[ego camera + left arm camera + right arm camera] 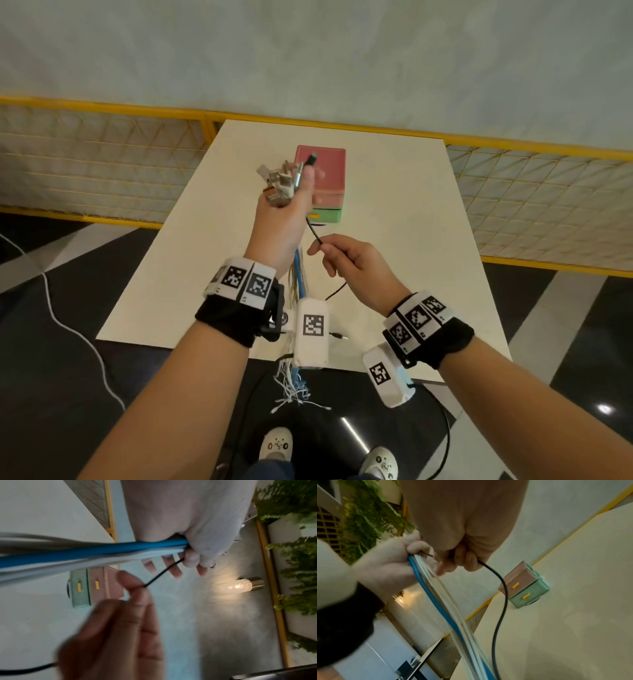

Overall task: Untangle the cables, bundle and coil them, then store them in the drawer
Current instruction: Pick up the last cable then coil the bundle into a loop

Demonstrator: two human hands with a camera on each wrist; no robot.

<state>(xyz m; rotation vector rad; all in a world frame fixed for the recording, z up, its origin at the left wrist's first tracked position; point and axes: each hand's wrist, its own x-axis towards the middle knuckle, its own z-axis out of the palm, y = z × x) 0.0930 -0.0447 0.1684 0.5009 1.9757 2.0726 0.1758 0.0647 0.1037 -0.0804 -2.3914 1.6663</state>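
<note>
The cable bundle (298, 270), one blue cable among white and grey ones, hangs from the left hand (284, 219), raised above the table (394, 240). That fist is closed around the bundle just below its metal plugs (281, 178). A thin black cable (314, 233) leaves the same fist and is pinched between thumb and forefinger of the right hand (356, 263), just beside the left. Behind both hands stands a small plastic drawer unit (329, 185), pink upper drawer, green lower drawer, yellow handles. Frayed cable ends (294, 390) dangle past the table edge.
</note>
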